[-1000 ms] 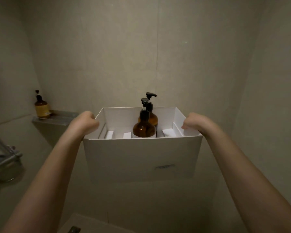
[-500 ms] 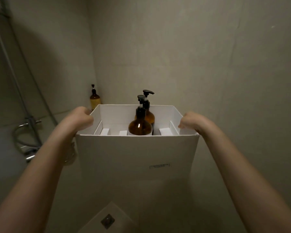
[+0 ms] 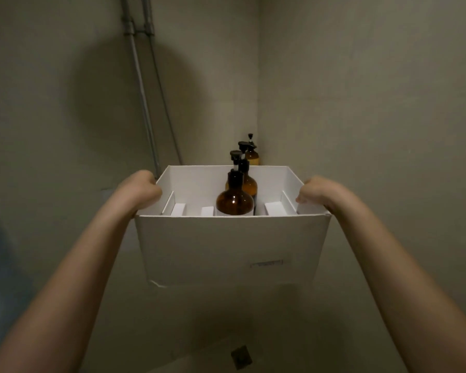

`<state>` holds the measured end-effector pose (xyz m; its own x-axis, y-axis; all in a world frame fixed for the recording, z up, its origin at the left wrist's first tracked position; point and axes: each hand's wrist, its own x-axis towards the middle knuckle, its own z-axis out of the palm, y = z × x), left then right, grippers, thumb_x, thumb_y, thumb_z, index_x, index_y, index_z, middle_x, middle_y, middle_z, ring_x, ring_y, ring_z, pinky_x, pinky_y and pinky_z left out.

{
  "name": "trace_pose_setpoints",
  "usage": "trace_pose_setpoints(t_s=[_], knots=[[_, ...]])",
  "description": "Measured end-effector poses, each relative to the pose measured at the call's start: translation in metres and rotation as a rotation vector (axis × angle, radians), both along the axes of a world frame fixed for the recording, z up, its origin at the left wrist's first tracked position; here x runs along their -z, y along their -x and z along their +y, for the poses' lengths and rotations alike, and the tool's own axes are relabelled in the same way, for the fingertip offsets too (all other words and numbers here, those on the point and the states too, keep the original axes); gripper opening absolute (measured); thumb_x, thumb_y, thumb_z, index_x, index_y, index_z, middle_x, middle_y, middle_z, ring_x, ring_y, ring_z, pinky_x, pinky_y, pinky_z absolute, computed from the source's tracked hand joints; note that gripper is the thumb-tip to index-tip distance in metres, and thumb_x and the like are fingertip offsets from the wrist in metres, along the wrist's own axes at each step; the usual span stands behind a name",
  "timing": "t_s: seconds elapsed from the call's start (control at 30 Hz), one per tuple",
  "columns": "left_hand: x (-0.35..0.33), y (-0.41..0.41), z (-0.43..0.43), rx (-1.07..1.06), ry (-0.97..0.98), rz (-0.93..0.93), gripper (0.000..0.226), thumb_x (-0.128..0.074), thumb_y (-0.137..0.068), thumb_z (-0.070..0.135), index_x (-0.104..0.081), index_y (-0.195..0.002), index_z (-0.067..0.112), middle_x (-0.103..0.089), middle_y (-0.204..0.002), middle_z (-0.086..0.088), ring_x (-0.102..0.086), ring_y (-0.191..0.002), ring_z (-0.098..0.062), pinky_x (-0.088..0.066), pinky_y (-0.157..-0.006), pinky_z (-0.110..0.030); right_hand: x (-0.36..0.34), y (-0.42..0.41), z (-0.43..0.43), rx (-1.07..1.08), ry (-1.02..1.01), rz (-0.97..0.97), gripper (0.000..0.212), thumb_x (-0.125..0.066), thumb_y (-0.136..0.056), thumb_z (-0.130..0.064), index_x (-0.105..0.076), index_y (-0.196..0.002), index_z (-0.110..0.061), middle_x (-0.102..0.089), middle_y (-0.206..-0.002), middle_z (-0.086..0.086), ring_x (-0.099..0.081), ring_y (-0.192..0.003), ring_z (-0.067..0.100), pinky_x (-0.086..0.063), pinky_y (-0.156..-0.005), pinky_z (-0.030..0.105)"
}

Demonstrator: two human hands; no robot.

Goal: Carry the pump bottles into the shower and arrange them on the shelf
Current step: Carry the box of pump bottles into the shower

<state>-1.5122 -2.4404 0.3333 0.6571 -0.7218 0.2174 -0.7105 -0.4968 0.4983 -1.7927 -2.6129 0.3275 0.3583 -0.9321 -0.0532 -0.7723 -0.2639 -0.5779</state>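
Note:
I hold a white cardboard box (image 3: 226, 243) out in front of me, at chest height. My left hand (image 3: 143, 191) grips its left rim and my right hand (image 3: 316, 192) grips its right rim. Two amber pump bottles stand inside between white dividers: a near one (image 3: 234, 201) and a second one (image 3: 248, 184) right behind it. A third amber pump bottle (image 3: 252, 154) stands in the wall corner just beyond the box's far rim. The shelf under it is hidden by the box.
Two grey pipes (image 3: 143, 98) run down the left wall toward the box. Plain tiled walls meet in a corner (image 3: 258, 76) ahead. A square floor drain (image 3: 241, 356) lies below the box.
The view has swung left across the shower: the corner bottle has shifted from the left side to directly behind the box, and the pipes now show. My grip on the box is unchanged.

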Motion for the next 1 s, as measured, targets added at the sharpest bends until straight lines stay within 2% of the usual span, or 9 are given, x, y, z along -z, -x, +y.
trace_pose_setpoints(t_s=[0.13,0.3,0.43,0.53,0.63,0.73,0.83,0.93,1.0], knots=[[0.005,-0.017,0.003,-0.138,0.006,0.005,0.025,-0.051,-0.077,-0.004,-0.046,-0.056,0.007,-0.049,-0.064,-0.012,-0.05,-0.072,-0.03,-0.029,-0.051,-0.028,0.001,-0.042,-0.033,-0.121,0.022,0.026,0.039,-0.056,-0.086,-0.007,-0.055,-0.123,0.004,-0.059,-0.124,0.021,-0.058,-0.109,0.034,-0.039,-0.075,0.028],[0.014,-0.025,0.008,-0.303,0.022,0.036,0.03,-0.052,-0.077,-0.005,-0.045,-0.051,0.009,-0.049,-0.06,-0.011,-0.051,-0.071,-0.028,-0.031,-0.051,-0.029,0.003,-0.088,-0.068,-0.285,0.008,0.033,0.037,-0.057,-0.085,-0.008,-0.056,-0.12,0.005,-0.059,-0.122,0.02,-0.057,-0.105,0.033,-0.043,-0.078,0.031],[0.022,-0.03,0.014,-0.416,0.041,0.058,0.028,-0.052,-0.078,-0.005,-0.047,-0.052,0.005,-0.053,-0.068,-0.02,-0.06,-0.081,-0.038,-0.03,-0.056,-0.03,0.004,-0.121,-0.084,-0.406,-0.005,0.039,0.04,-0.056,-0.085,-0.006,-0.054,-0.123,0.006,-0.059,-0.123,0.022,-0.058,-0.106,0.035,-0.047,-0.082,0.033],[0.026,-0.033,0.02,-0.474,0.037,0.04,0.019,-0.053,-0.078,-0.003,-0.051,-0.059,0.001,-0.059,-0.078,-0.03,-0.063,-0.089,-0.041,-0.029,-0.057,-0.029,0.01,-0.14,-0.087,-0.458,0.0,0.048,0.039,-0.054,-0.087,-0.007,-0.053,-0.124,0.005,-0.057,-0.125,0.022,-0.057,-0.109,0.035,-0.043,-0.076,0.031],[0.032,-0.04,0.023,-0.503,-0.012,0.015,0.028,-0.053,-0.076,-0.001,-0.044,-0.051,0.007,-0.049,-0.066,-0.018,-0.054,-0.071,-0.034,-0.027,-0.052,-0.03,0.02,-0.154,-0.089,-0.48,-0.035,0.056,0.038,-0.053,-0.089,-0.007,-0.052,-0.125,0.006,-0.056,-0.126,0.022,-0.056,-0.111,0.034,-0.041,-0.076,0.031],[0.046,-0.048,0.023,-0.514,-0.051,0.0,0.028,-0.052,-0.075,-0.001,-0.041,-0.05,0.006,-0.041,-0.055,-0.01,-0.045,-0.063,-0.027,-0.025,-0.049,-0.028,0.035,-0.164,-0.087,-0.475,-0.07,0.055,0.039,-0.052,-0.09,-0.007,-0.05,-0.126,0.007,-0.056,-0.126,0.023,-0.056,-0.112,0.036,-0.044,-0.079,0.034],[0.067,-0.058,0.024,-0.496,-0.077,-0.006,0.02,-0.051,-0.075,0.0,-0.047,-0.056,0.004,-0.047,-0.061,-0.014,-0.05,-0.065,-0.03,-0.027,-0.051,-0.029,0.056,-0.172,-0.086,-0.462,-0.073,0.064,0.04,-0.051,-0.09,-0.007,-0.051,-0.126,0.008,-0.057,-0.124,0.024,-0.058,-0.109,0.037,-0.044,-0.077,0.033],[0.093,-0.064,0.022,-0.484,-0.093,-0.007,0.009,-0.05,-0.076,0.001,-0.057,-0.071,-0.001,-0.056,-0.074,-0.021,-0.059,-0.076,-0.036,-0.032,-0.056,-0.028,0.084,-0.177,-0.086,-0.437,-0.098,0.051,0.041,-0.05,-0.089,-0.008,-0.051,-0.127,0.007,-0.059,-0.122,0.025,-0.059,-0.106,0.038,-0.043,-0.072,0.032],[0.113,-0.068,0.02,-0.48,-0.12,-0.009,0.009,-0.05,-0.077,0.002,-0.055,-0.07,0.002,-0.056,-0.076,-0.02,-0.058,-0.078,-0.035,-0.031,-0.056,-0.028,0.105,-0.178,-0.085,-0.416,-0.095,0.045,0.038,-0.05,-0.089,-0.008,-0.053,-0.123,0.007,-0.06,-0.118,0.026,-0.06,-0.103,0.039,-0.043,-0.071,0.032]])
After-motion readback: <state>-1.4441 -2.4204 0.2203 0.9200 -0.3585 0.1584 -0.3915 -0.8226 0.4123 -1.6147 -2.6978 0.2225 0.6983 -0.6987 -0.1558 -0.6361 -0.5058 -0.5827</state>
